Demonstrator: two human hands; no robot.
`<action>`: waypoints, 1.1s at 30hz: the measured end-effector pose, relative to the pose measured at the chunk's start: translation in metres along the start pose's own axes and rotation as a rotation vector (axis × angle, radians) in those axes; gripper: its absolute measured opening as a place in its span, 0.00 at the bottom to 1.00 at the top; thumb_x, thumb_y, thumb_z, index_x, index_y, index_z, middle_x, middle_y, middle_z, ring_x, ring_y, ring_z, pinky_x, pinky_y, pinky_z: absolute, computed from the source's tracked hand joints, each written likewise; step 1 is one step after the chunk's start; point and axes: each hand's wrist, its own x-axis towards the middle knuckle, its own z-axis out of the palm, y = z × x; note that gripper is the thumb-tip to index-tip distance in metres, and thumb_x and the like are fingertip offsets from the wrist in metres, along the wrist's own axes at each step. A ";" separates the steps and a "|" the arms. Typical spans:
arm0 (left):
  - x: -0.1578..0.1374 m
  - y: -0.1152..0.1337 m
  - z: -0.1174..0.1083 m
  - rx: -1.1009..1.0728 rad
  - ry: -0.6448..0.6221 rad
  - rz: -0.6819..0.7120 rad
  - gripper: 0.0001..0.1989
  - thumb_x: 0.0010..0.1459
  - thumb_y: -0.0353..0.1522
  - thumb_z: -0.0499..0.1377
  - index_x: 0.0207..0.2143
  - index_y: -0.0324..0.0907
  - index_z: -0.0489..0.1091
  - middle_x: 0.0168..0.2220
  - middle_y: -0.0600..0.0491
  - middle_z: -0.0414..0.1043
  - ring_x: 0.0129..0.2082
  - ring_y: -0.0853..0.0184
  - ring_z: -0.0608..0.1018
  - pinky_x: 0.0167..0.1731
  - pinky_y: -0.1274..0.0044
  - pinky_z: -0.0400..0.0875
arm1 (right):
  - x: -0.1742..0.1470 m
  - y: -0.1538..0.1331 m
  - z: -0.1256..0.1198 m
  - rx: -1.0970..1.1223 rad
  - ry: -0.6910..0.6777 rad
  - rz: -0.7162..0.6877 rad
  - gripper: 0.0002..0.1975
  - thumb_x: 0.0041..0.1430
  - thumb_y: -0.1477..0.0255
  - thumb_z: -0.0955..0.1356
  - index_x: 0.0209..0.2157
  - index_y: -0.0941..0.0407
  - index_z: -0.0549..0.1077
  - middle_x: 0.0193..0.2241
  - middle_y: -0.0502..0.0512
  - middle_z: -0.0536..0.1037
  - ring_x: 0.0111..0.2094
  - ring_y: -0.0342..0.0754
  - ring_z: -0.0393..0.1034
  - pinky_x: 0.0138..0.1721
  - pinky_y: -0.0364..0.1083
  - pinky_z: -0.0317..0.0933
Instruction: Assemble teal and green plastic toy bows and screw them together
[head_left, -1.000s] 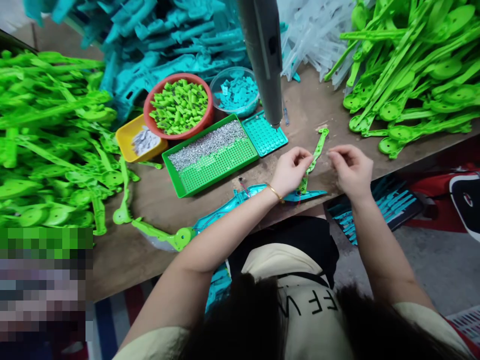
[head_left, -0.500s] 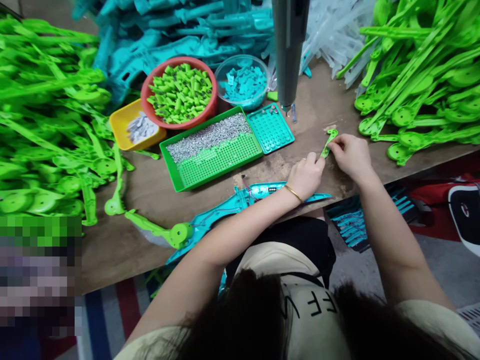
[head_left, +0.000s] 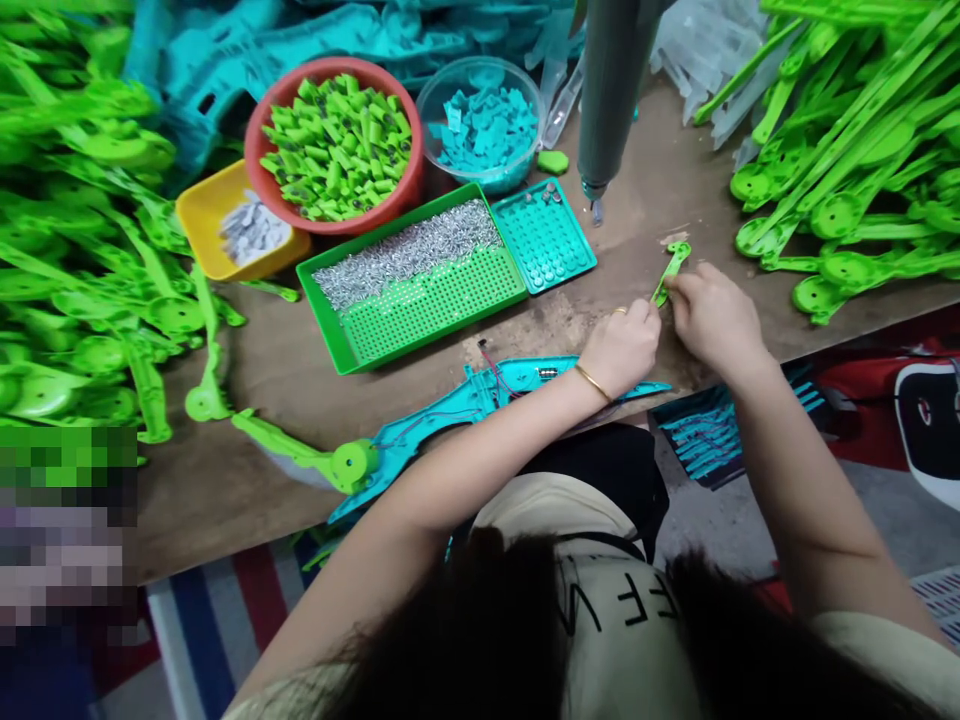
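A small, narrow, bright green plastic piece point(head_left: 677, 258) with a rounded far end is held between my two hands, over the wooden table. My left hand point(head_left: 624, 345), a bracelet at its wrist, is closed around the near end of that piece. From the other side, the bent fingers of my right hand point(head_left: 716, 318) pinch it near the middle. Beneath my left forearm lies a long turquoise plastic shell point(head_left: 442, 410) with thin wires, partly hidden by the arm. A green arm-like part with a round hub point(head_left: 352, 463) touches its left end.
A powered screwdriver point(head_left: 611, 110) hangs tip-down beyond my hands. Left of it are a green screw tray point(head_left: 412, 345), a turquoise tray point(head_left: 547, 245), a red bowl point(head_left: 262, 150), a clear tub point(head_left: 424, 110) and a yellow bin point(head_left: 199, 240). Green parts point(head_left: 840, 210) are heaped on both sides.
The view has shifted a little, with the trays and bowls now lower and further left in it. Both hands keep hold of the green piece, and slightly more of it shows between them.
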 end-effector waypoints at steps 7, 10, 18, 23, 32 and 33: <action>-0.001 -0.002 -0.002 -0.086 0.048 -0.044 0.17 0.64 0.27 0.47 0.51 0.34 0.69 0.42 0.42 0.72 0.41 0.59 0.76 0.39 0.71 0.69 | -0.026 0.005 0.011 0.167 0.086 -0.022 0.20 0.64 0.68 0.60 0.55 0.54 0.71 0.41 0.62 0.73 0.43 0.57 0.67 0.44 0.55 0.64; -0.003 -0.011 -0.002 -0.357 0.144 -0.092 0.18 0.60 0.24 0.52 0.52 0.38 0.68 0.39 0.47 0.74 0.40 0.63 0.76 0.43 0.73 0.69 | -0.030 0.001 0.016 0.162 0.185 -0.053 0.18 0.65 0.67 0.60 0.51 0.54 0.74 0.43 0.61 0.74 0.44 0.57 0.67 0.46 0.55 0.63; -0.005 -0.027 0.003 -0.944 0.352 -0.285 0.07 0.54 0.23 0.61 0.36 0.38 0.72 0.32 0.54 0.76 0.31 0.71 0.76 0.35 0.79 0.70 | -0.044 -0.005 0.026 0.324 0.266 -0.120 0.13 0.64 0.67 0.63 0.43 0.52 0.77 0.39 0.58 0.75 0.42 0.52 0.68 0.45 0.52 0.63; 0.000 -0.027 0.007 -0.973 0.357 -0.209 0.04 0.56 0.25 0.60 0.32 0.39 0.75 0.31 0.55 0.77 0.32 0.71 0.77 0.35 0.79 0.70 | -0.046 -0.006 0.028 0.334 0.261 -0.095 0.12 0.64 0.66 0.63 0.42 0.53 0.77 0.39 0.58 0.76 0.44 0.54 0.70 0.47 0.54 0.62; -0.006 -0.022 0.005 -0.741 0.249 -0.080 0.15 0.60 0.25 0.56 0.49 0.42 0.70 0.39 0.52 0.79 0.42 0.67 0.79 0.46 0.75 0.72 | -0.043 -0.003 0.016 0.438 0.217 -0.066 0.11 0.63 0.68 0.63 0.40 0.52 0.77 0.40 0.58 0.76 0.45 0.53 0.71 0.47 0.54 0.65; -0.006 -0.021 0.004 -0.685 0.237 -0.064 0.17 0.60 0.25 0.55 0.51 0.42 0.68 0.39 0.52 0.79 0.43 0.67 0.79 0.47 0.74 0.71 | -0.044 -0.003 0.014 0.444 0.217 -0.075 0.11 0.64 0.68 0.63 0.41 0.52 0.76 0.41 0.58 0.76 0.45 0.52 0.71 0.48 0.53 0.65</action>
